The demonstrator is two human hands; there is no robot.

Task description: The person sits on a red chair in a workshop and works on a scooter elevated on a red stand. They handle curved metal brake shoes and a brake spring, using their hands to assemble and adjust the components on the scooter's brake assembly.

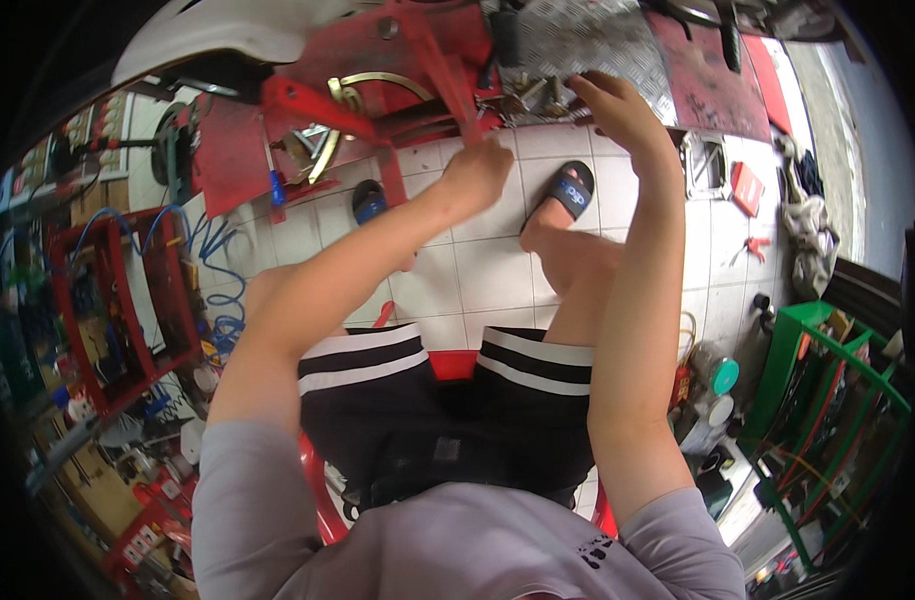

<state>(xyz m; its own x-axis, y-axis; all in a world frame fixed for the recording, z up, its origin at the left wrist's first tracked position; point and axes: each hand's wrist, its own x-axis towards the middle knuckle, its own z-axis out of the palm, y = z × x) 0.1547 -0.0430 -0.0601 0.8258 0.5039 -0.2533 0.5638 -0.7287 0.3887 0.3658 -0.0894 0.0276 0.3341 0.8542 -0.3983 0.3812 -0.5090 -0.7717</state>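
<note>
My left hand (481,178) is closed in a fist around the lower end of a red metal frame (443,75), which leans over the red work surface. Its fingers are partly hidden from above. My right hand (623,115) hovers over a diamond-patterned metal plate (618,50), thumb and fingers apart. Near its fingertips lie small metal parts (553,95), some of them bolt-like; their exact kinds are hard to make out. Left of the frame, a curved brass-coloured strip (325,158) rests near a screwdriver with a blue handle (277,188).
A red rack (128,300) and coiled blue air hose (223,300) stand at the left. On the right are a green metal rack (828,370), red-handled pliers (756,246) on the tiles and a red box (748,188). A white panel (218,35) overhangs the far left.
</note>
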